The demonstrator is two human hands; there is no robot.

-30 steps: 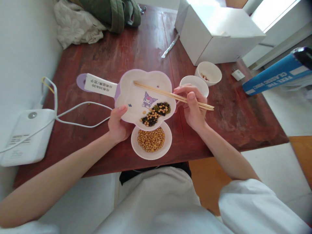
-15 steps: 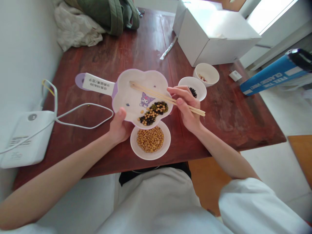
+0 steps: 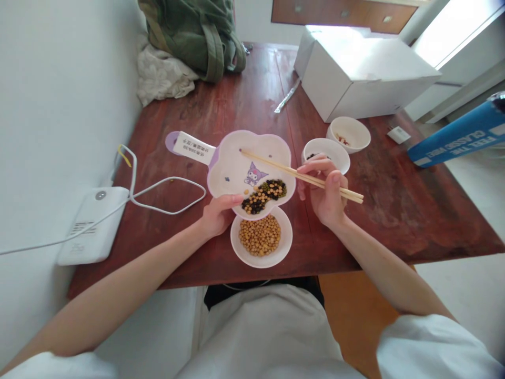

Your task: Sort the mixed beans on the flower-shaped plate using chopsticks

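Note:
My left hand (image 3: 221,213) grips the near left rim of a white flower-shaped bowl (image 3: 231,158) with a purple edge and a labelled handle, thumb over the rim. Mixed beans (image 3: 264,196), black, green and yellow, lie at its near side beside a printed cartoon figure. Closed around a pair of wooden chopsticks (image 3: 284,168), my right hand (image 3: 325,192) is at the bowl's right side; the chopstick tips reach over the bowl's far left part with nothing visible between them. Partly under the bowl's near edge stands a white bowl (image 3: 288,245) full of yellow soybeans (image 3: 260,237).
Beyond my right hand are a white bowl (image 3: 337,152) with black beans and another bowl (image 3: 361,134) with a few reddish pieces. A white box (image 3: 335,89), blue cylinder (image 3: 457,134) and charger (image 3: 399,135) lie farther off. A power bank (image 3: 94,226) with a cable sits left.
The view has shifted, so everything appears farther right and lower. My right hand has drawn slightly right from the flower-shaped bowl with the chopsticks. My left hand keeps its hold.

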